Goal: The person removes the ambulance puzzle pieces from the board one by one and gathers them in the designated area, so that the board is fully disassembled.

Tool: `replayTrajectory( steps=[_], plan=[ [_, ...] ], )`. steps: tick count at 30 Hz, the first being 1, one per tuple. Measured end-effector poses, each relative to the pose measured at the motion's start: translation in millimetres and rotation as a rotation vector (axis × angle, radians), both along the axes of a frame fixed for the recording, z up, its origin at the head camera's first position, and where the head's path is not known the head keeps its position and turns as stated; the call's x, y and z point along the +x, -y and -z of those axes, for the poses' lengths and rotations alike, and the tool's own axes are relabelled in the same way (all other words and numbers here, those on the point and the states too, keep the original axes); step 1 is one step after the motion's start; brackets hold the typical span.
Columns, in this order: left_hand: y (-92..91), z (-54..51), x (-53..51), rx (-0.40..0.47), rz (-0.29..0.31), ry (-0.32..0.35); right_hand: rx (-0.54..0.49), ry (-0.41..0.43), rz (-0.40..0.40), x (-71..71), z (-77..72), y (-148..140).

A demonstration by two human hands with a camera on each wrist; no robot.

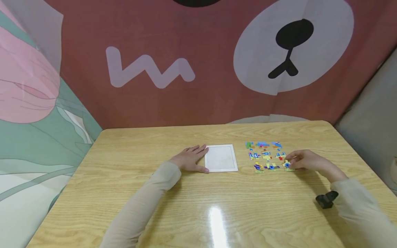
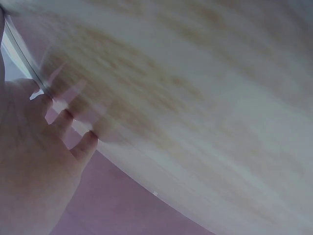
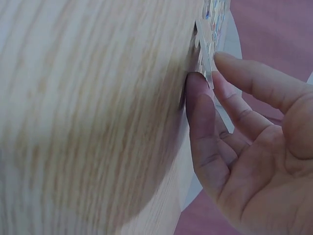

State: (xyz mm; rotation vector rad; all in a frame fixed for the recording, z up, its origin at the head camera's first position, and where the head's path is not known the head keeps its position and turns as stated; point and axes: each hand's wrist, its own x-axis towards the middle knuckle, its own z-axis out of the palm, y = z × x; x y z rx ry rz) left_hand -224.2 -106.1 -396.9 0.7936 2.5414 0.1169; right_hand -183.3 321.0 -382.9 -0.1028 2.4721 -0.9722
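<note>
A square white puzzle frame (image 1: 221,169) lies flat on the table, its inside plain white. Against its left edge, my left hand (image 1: 190,159) rests with fingers spread and thumb tip at the lower left corner. To the right of the frame, several colourful jigsaw pieces (image 1: 266,155) lie in three spaced rows. My right hand (image 1: 308,161) pinches the jigsaw piece (image 1: 287,166) at the bottom right of these rows. In the right wrist view the piece (image 3: 205,58) is seen edge-on, tilted up from the tabletop between thumb and fingertips.
The wood-grain table (image 1: 173,213) reaches back to a reddish-brown wall cloth (image 1: 186,106) printed with a bear face. A black device (image 1: 326,199) is strapped at the right wrist. Light glares off the table's front middle.
</note>
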Motion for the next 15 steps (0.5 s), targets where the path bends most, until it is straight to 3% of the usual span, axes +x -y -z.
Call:
replayTrajectory(
  steps=[15],
  plan=[
    [-0.2,1.1,0.3,-0.001,-0.007,-0.001,0.044,-0.01,-0.026,-2.6,-0.1,1.7]
  ],
)
